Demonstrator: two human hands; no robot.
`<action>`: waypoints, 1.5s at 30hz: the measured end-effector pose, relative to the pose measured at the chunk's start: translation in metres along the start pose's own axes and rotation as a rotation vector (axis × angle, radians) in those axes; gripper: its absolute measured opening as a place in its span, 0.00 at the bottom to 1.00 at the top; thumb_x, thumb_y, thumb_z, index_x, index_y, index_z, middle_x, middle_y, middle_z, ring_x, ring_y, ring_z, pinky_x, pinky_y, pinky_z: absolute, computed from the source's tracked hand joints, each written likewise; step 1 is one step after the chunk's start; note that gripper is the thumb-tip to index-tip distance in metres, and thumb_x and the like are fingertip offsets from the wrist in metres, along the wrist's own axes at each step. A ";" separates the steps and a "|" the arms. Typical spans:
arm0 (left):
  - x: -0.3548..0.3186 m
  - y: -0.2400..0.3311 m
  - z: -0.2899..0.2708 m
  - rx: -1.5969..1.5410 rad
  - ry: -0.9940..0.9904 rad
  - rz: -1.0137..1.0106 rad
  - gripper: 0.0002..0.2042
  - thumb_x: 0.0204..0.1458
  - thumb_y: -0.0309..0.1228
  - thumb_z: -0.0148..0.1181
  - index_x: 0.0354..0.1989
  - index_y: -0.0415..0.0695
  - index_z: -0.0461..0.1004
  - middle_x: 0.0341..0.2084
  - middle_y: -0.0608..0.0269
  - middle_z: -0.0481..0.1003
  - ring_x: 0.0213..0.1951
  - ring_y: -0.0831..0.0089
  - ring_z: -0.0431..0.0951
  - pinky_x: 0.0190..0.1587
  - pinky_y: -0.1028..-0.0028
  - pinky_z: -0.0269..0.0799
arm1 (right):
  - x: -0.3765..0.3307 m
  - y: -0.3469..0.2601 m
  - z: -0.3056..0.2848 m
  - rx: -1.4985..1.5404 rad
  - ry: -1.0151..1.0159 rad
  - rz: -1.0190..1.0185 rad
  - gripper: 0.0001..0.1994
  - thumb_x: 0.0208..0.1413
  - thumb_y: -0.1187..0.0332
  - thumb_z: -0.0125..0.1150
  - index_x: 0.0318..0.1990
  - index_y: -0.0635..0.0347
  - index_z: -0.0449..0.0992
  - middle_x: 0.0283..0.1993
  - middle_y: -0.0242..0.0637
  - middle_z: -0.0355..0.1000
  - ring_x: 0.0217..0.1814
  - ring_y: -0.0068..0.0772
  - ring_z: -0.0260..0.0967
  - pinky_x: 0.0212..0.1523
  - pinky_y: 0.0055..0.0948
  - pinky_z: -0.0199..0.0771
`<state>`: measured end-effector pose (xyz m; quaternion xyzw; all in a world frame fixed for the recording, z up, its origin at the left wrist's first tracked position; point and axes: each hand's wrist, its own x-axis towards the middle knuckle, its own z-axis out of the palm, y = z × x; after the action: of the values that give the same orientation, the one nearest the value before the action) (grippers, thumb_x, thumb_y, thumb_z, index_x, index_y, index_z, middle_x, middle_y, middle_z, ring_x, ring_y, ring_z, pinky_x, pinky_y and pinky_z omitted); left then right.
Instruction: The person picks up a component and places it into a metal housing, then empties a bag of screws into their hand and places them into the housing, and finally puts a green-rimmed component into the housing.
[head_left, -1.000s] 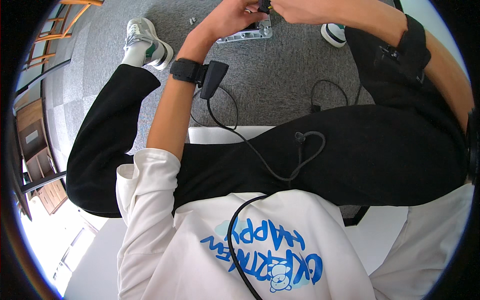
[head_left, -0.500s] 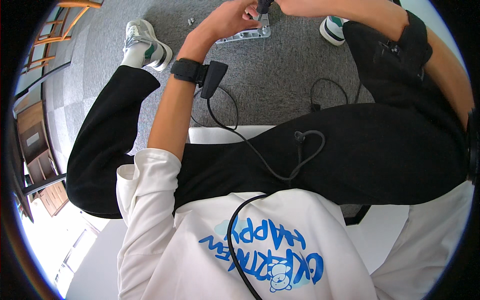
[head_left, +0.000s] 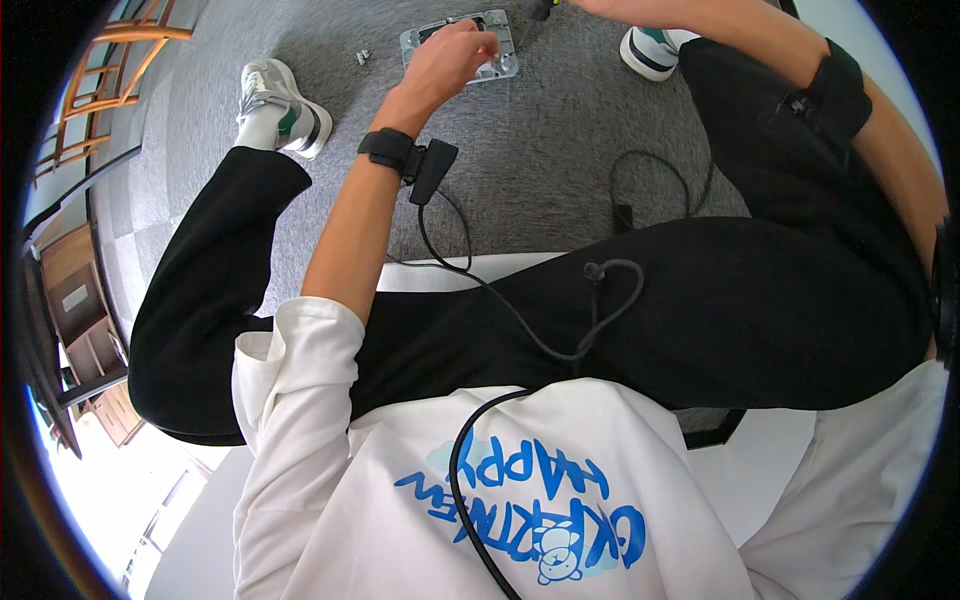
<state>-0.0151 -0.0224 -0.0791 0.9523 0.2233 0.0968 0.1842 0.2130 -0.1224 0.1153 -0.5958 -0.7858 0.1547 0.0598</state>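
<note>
A grey metal casing with holes and raised bosses along its rim lies on the carpet, its middle mostly covered by my left hand. The fingers of that hand are bent and drawn together over the casing; whatever they pinch is hidden. At the top edge, my right hand is largely cut off by the picture. Beside it shows a black and yellow screwdriver handle, gripped by that hand and held off to the right of the casing. Several small silver screws lie left of the casing.
Grey carpet surrounds the casing. My shoes stand to either side. A black cable runs from the left wrist device across my lap. A wooden chair is at the far left.
The screwdriver has lifted off the casing and moved right with my right hand. My left hand now rests over the casing, which shows further up and left in the picture.
</note>
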 end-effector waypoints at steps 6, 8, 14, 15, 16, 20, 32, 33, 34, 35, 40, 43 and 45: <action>0.004 0.000 -0.006 0.035 -0.037 0.053 0.05 0.60 0.32 0.60 0.39 0.47 0.79 0.36 0.59 0.76 0.42 0.54 0.79 0.42 0.56 0.75 | -0.009 0.004 0.006 0.048 0.088 -0.054 0.15 0.48 0.74 0.56 0.45 0.62 0.78 0.42 0.56 0.76 0.50 0.60 0.73 0.51 0.49 0.71; -0.001 -0.004 -0.005 0.015 -0.013 0.039 0.05 0.59 0.32 0.60 0.39 0.47 0.78 0.36 0.58 0.76 0.41 0.53 0.79 0.42 0.56 0.75 | -0.014 -0.002 0.003 0.058 0.155 -0.069 0.15 0.48 0.74 0.57 0.45 0.62 0.78 0.42 0.56 0.76 0.49 0.60 0.73 0.50 0.50 0.72; 0.001 0.000 -0.004 0.002 0.073 -0.026 0.06 0.59 0.34 0.61 0.40 0.46 0.77 0.36 0.54 0.78 0.40 0.49 0.79 0.42 0.55 0.75 | -0.014 0.014 0.004 0.081 0.181 -0.067 0.15 0.48 0.74 0.57 0.44 0.63 0.79 0.41 0.56 0.77 0.47 0.59 0.74 0.49 0.49 0.73; 0.002 -0.002 -0.003 -0.031 0.093 -0.075 0.06 0.59 0.34 0.61 0.39 0.46 0.77 0.36 0.53 0.79 0.40 0.49 0.79 0.42 0.55 0.75 | -0.014 0.016 0.004 0.079 0.179 -0.065 0.15 0.48 0.74 0.57 0.44 0.63 0.79 0.41 0.56 0.77 0.47 0.59 0.74 0.49 0.49 0.73; 0.003 -0.005 -0.004 -0.035 0.095 -0.074 0.06 0.59 0.34 0.61 0.39 0.46 0.77 0.36 0.53 0.79 0.40 0.49 0.79 0.42 0.55 0.75 | -0.015 0.017 0.004 0.077 0.179 -0.068 0.15 0.48 0.73 0.57 0.45 0.63 0.79 0.41 0.56 0.77 0.48 0.59 0.74 0.50 0.49 0.73; 0.006 -0.019 -0.015 -0.103 0.208 -0.136 0.10 0.58 0.35 0.65 0.42 0.44 0.78 0.34 0.55 0.81 0.38 0.56 0.83 0.41 0.62 0.76 | -0.026 0.015 0.004 0.073 0.215 -0.095 0.15 0.50 0.72 0.57 0.46 0.62 0.79 0.43 0.54 0.77 0.51 0.57 0.73 0.53 0.47 0.71; -0.018 -0.076 -0.050 -0.077 0.313 -0.526 0.14 0.60 0.43 0.64 0.42 0.45 0.83 0.30 0.60 0.83 0.32 0.69 0.82 0.39 0.70 0.76 | -0.016 0.006 0.007 0.046 0.057 -0.036 0.14 0.51 0.71 0.60 0.46 0.60 0.79 0.41 0.49 0.75 0.48 0.53 0.73 0.51 0.45 0.72; -0.021 -0.077 -0.049 -0.082 0.319 -0.533 0.14 0.60 0.43 0.64 0.42 0.45 0.83 0.30 0.60 0.83 0.32 0.69 0.82 0.39 0.70 0.76 | -0.013 0.005 0.007 0.041 0.051 -0.043 0.14 0.51 0.71 0.60 0.46 0.60 0.79 0.41 0.49 0.75 0.48 0.53 0.73 0.51 0.45 0.72; -0.024 -0.078 -0.048 -0.106 0.372 -0.552 0.16 0.59 0.45 0.64 0.42 0.44 0.83 0.30 0.59 0.83 0.33 0.69 0.82 0.40 0.69 0.77 | -0.011 0.005 0.009 0.045 0.033 -0.014 0.14 0.50 0.72 0.60 0.46 0.60 0.79 0.41 0.49 0.76 0.49 0.53 0.73 0.51 0.45 0.72; -0.027 -0.079 -0.047 -0.130 0.423 -0.570 0.17 0.59 0.46 0.64 0.42 0.43 0.83 0.30 0.59 0.83 0.34 0.68 0.83 0.41 0.69 0.77 | -0.012 0.008 0.013 0.049 0.014 0.016 0.15 0.50 0.72 0.60 0.47 0.60 0.79 0.42 0.49 0.76 0.49 0.53 0.73 0.52 0.45 0.72; -0.054 -0.102 -0.035 -0.010 0.355 -0.731 0.21 0.55 0.50 0.67 0.38 0.41 0.82 0.29 0.58 0.83 0.34 0.64 0.83 0.41 0.66 0.77 | -0.007 0.020 0.035 0.028 0.058 -0.100 0.16 0.57 0.72 0.63 0.53 0.53 0.75 0.39 0.41 0.71 0.41 0.40 0.72 0.43 0.36 0.69; -0.068 -0.099 -0.022 -0.145 0.329 -0.822 0.18 0.53 0.46 0.68 0.36 0.42 0.81 0.32 0.50 0.82 0.38 0.52 0.83 0.44 0.59 0.77 | -0.004 0.010 0.036 -0.042 0.045 -0.110 0.13 0.56 0.70 0.61 0.50 0.54 0.75 0.43 0.45 0.73 0.48 0.49 0.74 0.48 0.44 0.73; -0.076 -0.090 -0.015 -0.095 0.379 -0.829 0.17 0.53 0.45 0.68 0.35 0.42 0.80 0.31 0.51 0.82 0.38 0.52 0.83 0.44 0.59 0.77 | -0.002 0.009 0.036 -0.029 0.064 -0.118 0.16 0.54 0.71 0.61 0.51 0.53 0.75 0.42 0.44 0.72 0.46 0.49 0.73 0.47 0.44 0.72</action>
<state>-0.1214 0.0220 -0.1090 0.7384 0.6107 0.1974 0.2069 0.2119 -0.1288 0.0784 -0.5538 -0.8195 0.1201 0.0853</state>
